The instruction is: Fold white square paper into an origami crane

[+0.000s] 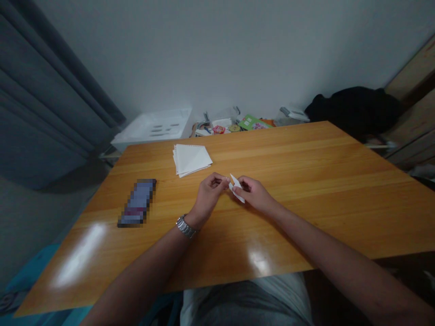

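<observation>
Two forearms (pixel 319 240) are spanning the bench (pixel 326 181) from the lower frame. At centre, the right grip (pixel 254 194) is pinching folded paper (pixel 239 194); the left grip (pixel 208 192) is resting nearly closed at its left tip, hold unclear. Probably light, crisp, easily creased, it is wanting gentle fingertips along its edges.

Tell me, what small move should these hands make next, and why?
Perhaps the left hand should pinch the small white paper's flaps together: they seem to stand apart, the right hand holds the paper, and the left fingertips are right by its edge.
</observation>
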Action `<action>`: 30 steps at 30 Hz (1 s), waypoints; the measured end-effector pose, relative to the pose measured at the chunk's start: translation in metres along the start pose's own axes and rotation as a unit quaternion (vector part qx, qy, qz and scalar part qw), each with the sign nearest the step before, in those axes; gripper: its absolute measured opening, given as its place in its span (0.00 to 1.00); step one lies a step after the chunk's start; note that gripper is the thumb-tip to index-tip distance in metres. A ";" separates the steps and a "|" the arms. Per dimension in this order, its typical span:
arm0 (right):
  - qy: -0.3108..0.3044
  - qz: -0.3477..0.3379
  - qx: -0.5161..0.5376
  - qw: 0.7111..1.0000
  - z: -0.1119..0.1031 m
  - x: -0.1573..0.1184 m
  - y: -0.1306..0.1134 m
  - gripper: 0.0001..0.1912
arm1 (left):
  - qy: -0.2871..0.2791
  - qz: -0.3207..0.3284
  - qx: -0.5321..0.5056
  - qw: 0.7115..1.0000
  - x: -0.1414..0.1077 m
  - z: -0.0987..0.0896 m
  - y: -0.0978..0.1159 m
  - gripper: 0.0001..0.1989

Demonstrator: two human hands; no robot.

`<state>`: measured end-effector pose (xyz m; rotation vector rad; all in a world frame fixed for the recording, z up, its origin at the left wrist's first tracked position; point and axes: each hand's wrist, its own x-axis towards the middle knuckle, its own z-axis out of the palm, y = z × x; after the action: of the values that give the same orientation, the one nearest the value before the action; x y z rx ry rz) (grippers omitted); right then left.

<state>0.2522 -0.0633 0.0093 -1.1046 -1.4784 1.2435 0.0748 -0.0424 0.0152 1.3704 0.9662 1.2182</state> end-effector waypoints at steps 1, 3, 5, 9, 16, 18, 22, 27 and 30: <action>-0.002 0.004 0.010 1.000 0.001 0.000 0.000 0.16 | -0.001 0.002 -0.004 1.000 -0.001 0.001 0.001 0.12; -0.005 0.015 0.027 1.000 0.002 -0.001 -0.001 0.17 | -0.007 0.004 -0.005 1.000 -0.002 0.002 0.003 0.12; -0.006 0.028 0.046 0.999 0.003 -0.002 -0.001 0.19 | -0.016 0.006 0.001 1.000 -0.002 0.002 0.004 0.11; -0.010 0.040 0.109 0.993 0.002 -0.001 -0.003 0.22 | -0.037 0.006 -0.009 0.999 0.000 0.001 0.004 0.11; -0.042 0.078 0.180 0.980 -0.004 0.001 -0.003 0.23 | -0.062 0.018 -0.023 0.998 0.005 -0.004 0.005 0.11; -0.044 0.083 0.185 0.978 -0.005 0.001 -0.001 0.23 | -0.065 0.022 -0.017 0.997 0.005 -0.005 0.004 0.10; -0.057 0.074 0.174 0.980 -0.007 0.001 0.001 0.22 | -0.090 0.048 0.029 0.994 0.006 -0.008 0.003 0.08; -0.047 0.055 0.148 0.986 -0.006 0.001 0.001 0.22 | -0.104 0.123 0.187 0.969 0.005 -0.014 0.005 0.06; -0.035 0.043 0.130 0.990 -0.005 0.001 0.000 0.22 | -0.092 0.156 0.259 0.949 0.003 -0.015 0.009 0.05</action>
<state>0.2566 -0.0617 0.0098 -0.9656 -1.2866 1.5016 0.0597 -0.0381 0.0243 2.0788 1.0027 1.0730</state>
